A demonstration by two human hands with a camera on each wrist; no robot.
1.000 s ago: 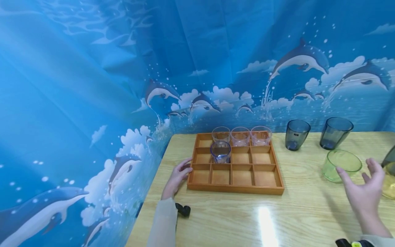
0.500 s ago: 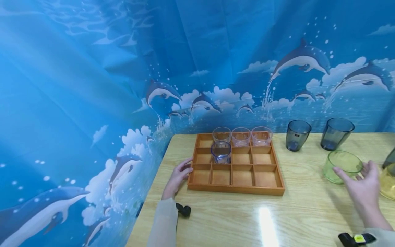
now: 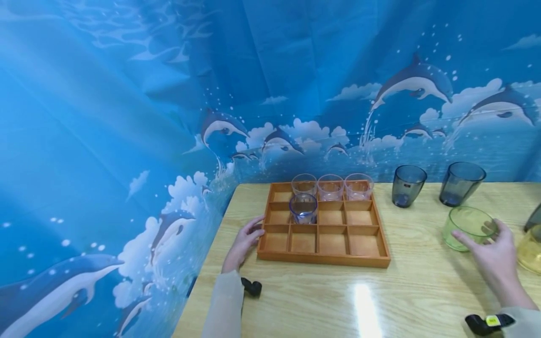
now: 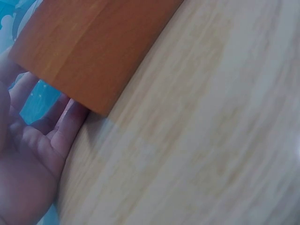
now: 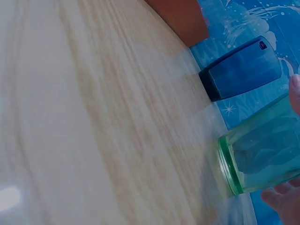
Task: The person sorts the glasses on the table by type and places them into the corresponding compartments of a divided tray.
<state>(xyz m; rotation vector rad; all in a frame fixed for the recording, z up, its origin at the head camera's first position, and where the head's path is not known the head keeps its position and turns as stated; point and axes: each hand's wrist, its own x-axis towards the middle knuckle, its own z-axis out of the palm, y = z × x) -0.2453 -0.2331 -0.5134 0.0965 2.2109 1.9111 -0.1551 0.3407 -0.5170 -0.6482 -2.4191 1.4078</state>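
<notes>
Twelve compartments (image 3: 331, 240), roughly square, in three rows of four, divide one reddish-brown wooden tray (image 3: 323, 259) of smooth finish and straight, low walls. The tray lies on a pale table (image 3: 304, 295) with streaked wood grain and a glossy, reflective surface. Nine transparent glasses are visible, all wholly or partly. Four stand upright in the tray: three pale glasses (image 3: 330, 188) with round, flared rims occupy the second, third and fourth compartments of the far row, counted from the left; one blue-rimmed glass (image 3: 303, 210) occupies the second of the middle row. Two dark tumblers (image 3: 408, 187), smoky blue and tapered, stand apart to the tray's right; the left one bears a small label. One wide green glass (image 3: 465, 224), thick at its base, stands nearer, on the right. Beyond it, cut by the frame, are one yellow glass (image 3: 533, 251) and one dark glass (image 3: 536, 218). Right hand (image 3: 498, 251): grasping the green glass, thumb and fingers on opposite sides. Left hand (image 3: 242, 244): relaxed, touching the tray's left wall without clasping it. One creased blue backdrop (image 3: 270, 84), printed with dolphins and clouds, hangs behind.
</notes>
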